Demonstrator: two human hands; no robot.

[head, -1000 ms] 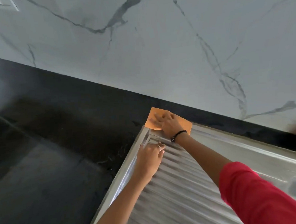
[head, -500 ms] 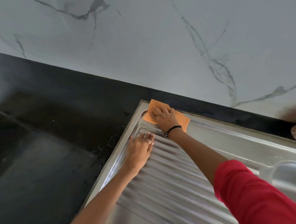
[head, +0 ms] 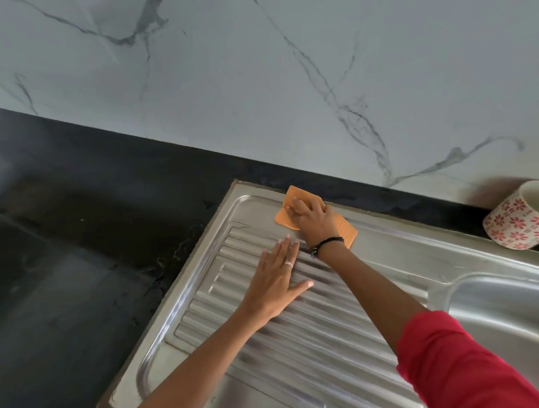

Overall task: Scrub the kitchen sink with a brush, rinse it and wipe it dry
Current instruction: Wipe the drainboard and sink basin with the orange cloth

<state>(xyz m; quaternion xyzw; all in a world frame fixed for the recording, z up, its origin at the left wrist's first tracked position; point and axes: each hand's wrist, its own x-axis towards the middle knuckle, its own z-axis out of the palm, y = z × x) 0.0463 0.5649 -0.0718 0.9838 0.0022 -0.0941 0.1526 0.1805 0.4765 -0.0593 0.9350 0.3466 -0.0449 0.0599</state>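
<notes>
The right hand presses its curled fingers on the orange cloth at the sink's far rim, the unwiped rim running rightward toward the basin, while the left hand rests flat, empty, on the ribbed drainboard.

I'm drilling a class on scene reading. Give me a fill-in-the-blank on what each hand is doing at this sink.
1. The right hand presses an ____ cloth on the sink's back rim.
2. The left hand lies flat on the ribbed ____.
3. A ring sits on the ____ hand.
4. A floral cup stands on the ____ counter.

Missing: orange; drainboard; left; black
</notes>
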